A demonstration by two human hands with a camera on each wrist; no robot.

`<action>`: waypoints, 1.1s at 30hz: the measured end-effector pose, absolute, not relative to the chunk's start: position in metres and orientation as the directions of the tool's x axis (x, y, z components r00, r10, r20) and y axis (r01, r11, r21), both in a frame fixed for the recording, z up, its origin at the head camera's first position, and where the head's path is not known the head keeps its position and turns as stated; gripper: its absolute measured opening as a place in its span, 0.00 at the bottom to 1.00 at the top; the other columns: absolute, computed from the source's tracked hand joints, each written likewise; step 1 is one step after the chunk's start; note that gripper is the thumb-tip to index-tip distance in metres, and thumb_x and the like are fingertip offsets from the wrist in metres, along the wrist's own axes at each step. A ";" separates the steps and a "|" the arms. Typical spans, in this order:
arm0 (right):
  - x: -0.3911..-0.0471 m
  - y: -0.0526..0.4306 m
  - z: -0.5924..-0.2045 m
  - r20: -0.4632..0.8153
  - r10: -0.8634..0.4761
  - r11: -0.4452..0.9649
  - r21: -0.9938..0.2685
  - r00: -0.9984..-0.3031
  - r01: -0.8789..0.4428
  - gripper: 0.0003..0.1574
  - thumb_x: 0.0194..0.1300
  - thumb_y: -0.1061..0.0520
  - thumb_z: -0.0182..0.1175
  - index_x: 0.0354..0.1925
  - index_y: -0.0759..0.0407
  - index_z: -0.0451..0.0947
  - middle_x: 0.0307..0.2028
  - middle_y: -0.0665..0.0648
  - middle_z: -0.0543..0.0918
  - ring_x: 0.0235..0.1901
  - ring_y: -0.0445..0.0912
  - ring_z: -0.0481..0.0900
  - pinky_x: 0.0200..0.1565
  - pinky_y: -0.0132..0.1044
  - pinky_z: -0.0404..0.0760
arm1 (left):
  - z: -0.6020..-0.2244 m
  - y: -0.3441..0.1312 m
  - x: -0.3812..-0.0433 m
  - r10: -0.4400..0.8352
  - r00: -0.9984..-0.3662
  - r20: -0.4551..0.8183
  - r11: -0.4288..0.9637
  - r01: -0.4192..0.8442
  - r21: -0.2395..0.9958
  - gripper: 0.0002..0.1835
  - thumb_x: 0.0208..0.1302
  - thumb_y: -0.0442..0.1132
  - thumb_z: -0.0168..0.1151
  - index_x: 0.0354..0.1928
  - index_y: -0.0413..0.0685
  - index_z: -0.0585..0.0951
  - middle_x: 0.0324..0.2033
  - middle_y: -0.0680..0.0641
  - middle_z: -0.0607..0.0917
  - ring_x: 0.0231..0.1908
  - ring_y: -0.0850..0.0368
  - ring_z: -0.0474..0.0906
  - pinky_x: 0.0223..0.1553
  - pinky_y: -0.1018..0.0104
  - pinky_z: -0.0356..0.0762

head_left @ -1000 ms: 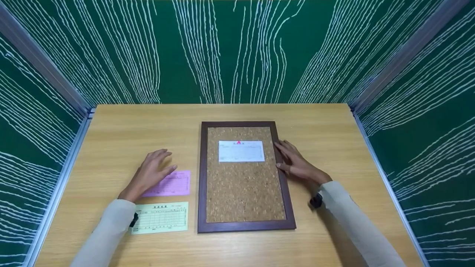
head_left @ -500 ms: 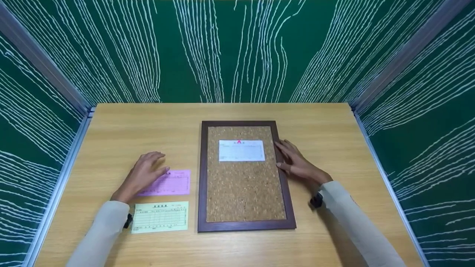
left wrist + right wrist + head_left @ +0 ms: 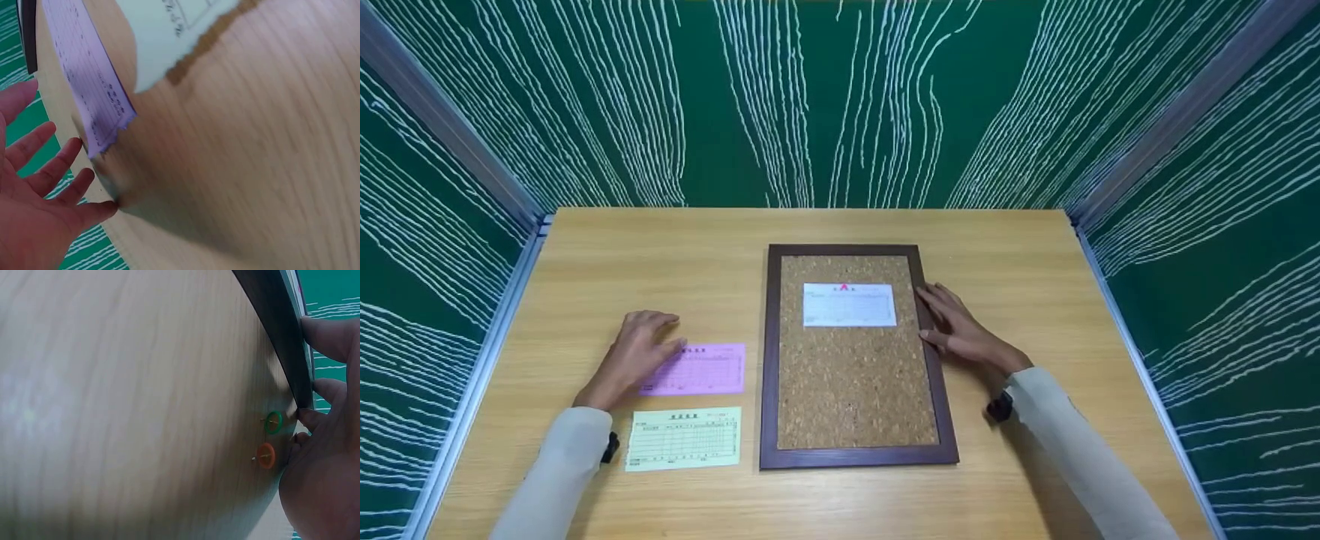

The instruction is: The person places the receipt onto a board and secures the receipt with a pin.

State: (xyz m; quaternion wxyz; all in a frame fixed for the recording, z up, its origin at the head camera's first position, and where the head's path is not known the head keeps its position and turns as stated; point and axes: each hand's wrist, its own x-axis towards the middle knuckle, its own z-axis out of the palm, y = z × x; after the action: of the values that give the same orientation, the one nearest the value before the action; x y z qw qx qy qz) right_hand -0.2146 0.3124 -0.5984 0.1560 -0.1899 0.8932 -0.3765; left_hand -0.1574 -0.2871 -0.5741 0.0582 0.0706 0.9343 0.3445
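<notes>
A cork board (image 3: 855,390) in a dark brown frame lies on the table. Near its top is a white printed slip (image 3: 850,309) with a small red pin at its upper edge. My right hand (image 3: 971,334) rests its thumb and fingertips against the frame's right side. Under that hand, the right wrist view has a green thumbtack (image 3: 273,422) and an orange thumbtack (image 3: 266,455). Left of the board, my left hand (image 3: 630,356) hovers by the left end of a purple slip (image 3: 709,371), fingers spread and holding nothing. Below that lies a green slip (image 3: 684,441).
The wooden table (image 3: 660,247) meets green panels with wavy white lines at the back (image 3: 840,112) and both sides. Metal rails run along the left and right edges.
My left hand has drawn back to the left, uncovering more of the purple slip and all of the green one. The right hand and board have stayed put.
</notes>
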 end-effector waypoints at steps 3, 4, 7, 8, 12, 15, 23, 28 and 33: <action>-0.214 0.312 -0.599 -0.148 -0.454 0.649 -0.730 -0.879 -0.212 0.52 0.81 0.44 0.62 0.90 0.51 0.49 0.90 0.63 0.42 0.88 0.64 0.30 0.80 0.76 0.36 | -0.576 -0.290 -0.156 0.153 -0.986 -0.061 0.746 0.075 0.662 0.29 0.78 0.41 0.70 0.72 0.31 0.78 0.71 0.28 0.76 0.75 0.30 0.62 0.77 0.31 0.60; -0.214 0.312 -0.599 -0.153 -0.451 0.651 -0.730 -0.879 -0.208 0.52 0.81 0.44 0.62 0.90 0.51 0.49 0.90 0.63 0.41 0.88 0.63 0.30 0.80 0.76 0.36 | -0.577 -0.291 -0.156 0.149 -0.987 -0.062 0.744 0.070 0.665 0.29 0.78 0.41 0.70 0.72 0.31 0.78 0.70 0.28 0.76 0.75 0.30 0.62 0.77 0.31 0.61; -0.213 0.312 -0.599 -0.164 -0.445 0.656 -0.729 -0.881 -0.196 0.52 0.82 0.44 0.62 0.90 0.49 0.48 0.90 0.61 0.41 0.88 0.62 0.29 0.81 0.75 0.36 | -0.578 -0.293 -0.155 0.144 -0.988 -0.062 0.738 0.065 0.672 0.28 0.78 0.41 0.70 0.71 0.31 0.78 0.70 0.28 0.75 0.74 0.30 0.61 0.77 0.31 0.61; -0.213 0.311 -0.599 -0.165 -0.443 0.658 -0.728 -0.881 -0.194 0.52 0.82 0.44 0.62 0.90 0.48 0.48 0.90 0.61 0.41 0.88 0.62 0.29 0.81 0.75 0.36 | -0.578 -0.294 -0.155 0.145 -0.988 -0.059 0.736 0.068 0.673 0.28 0.78 0.40 0.70 0.71 0.31 0.79 0.70 0.28 0.76 0.74 0.30 0.61 0.77 0.31 0.60; -0.213 0.310 -0.598 -0.179 -0.432 0.665 -0.725 -0.884 -0.177 0.52 0.82 0.45 0.62 0.91 0.47 0.47 0.90 0.61 0.41 0.88 0.62 0.29 0.81 0.75 0.37 | -0.580 -0.296 -0.154 0.145 -0.989 -0.042 0.733 0.079 0.676 0.26 0.77 0.38 0.71 0.69 0.31 0.80 0.70 0.29 0.77 0.76 0.30 0.61 0.78 0.32 0.58; -0.213 0.309 -0.598 -0.168 -0.432 0.667 -0.721 -0.886 -0.189 0.53 0.81 0.45 0.62 0.90 0.50 0.48 0.90 0.63 0.41 0.88 0.63 0.30 0.80 0.76 0.38 | -0.582 -0.298 -0.152 0.147 -0.989 -0.027 0.738 0.091 0.669 0.25 0.76 0.37 0.71 0.68 0.30 0.81 0.70 0.30 0.77 0.76 0.30 0.60 0.79 0.33 0.57; -0.214 0.310 -0.597 -0.159 -0.430 0.660 -0.727 -0.889 -0.189 0.53 0.81 0.46 0.63 0.90 0.50 0.49 0.89 0.64 0.40 0.88 0.64 0.30 0.80 0.77 0.38 | -0.587 -0.302 -0.149 0.142 -0.990 0.006 0.747 0.111 0.656 0.22 0.76 0.35 0.71 0.66 0.31 0.83 0.71 0.32 0.78 0.76 0.33 0.63 0.79 0.35 0.58; -0.213 0.309 -0.596 -0.181 -0.419 0.665 -0.728 -0.890 -0.165 0.53 0.81 0.45 0.63 0.90 0.48 0.49 0.90 0.62 0.38 0.88 0.64 0.29 0.79 0.78 0.37 | -0.590 -0.308 -0.146 0.124 -0.992 0.034 0.710 0.112 0.695 0.20 0.74 0.33 0.72 0.63 0.32 0.86 0.69 0.34 0.80 0.75 0.35 0.64 0.78 0.34 0.59; -0.215 0.310 -0.599 -0.168 -0.422 0.672 -0.717 -0.891 -0.183 0.53 0.81 0.46 0.63 0.90 0.49 0.49 0.89 0.64 0.39 0.88 0.65 0.30 0.79 0.78 0.38 | -0.594 -0.314 -0.142 0.111 -0.991 0.076 0.692 0.132 0.710 0.19 0.70 0.34 0.76 0.59 0.33 0.88 0.65 0.34 0.82 0.74 0.34 0.66 0.78 0.33 0.58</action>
State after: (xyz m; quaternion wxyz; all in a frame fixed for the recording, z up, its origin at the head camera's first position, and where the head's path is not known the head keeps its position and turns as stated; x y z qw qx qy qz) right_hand -0.2149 0.3100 -0.5988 0.1621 -0.1681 0.8999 -0.3683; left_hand -0.1421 -0.3143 -0.5942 -0.0134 0.0659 0.9196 0.3871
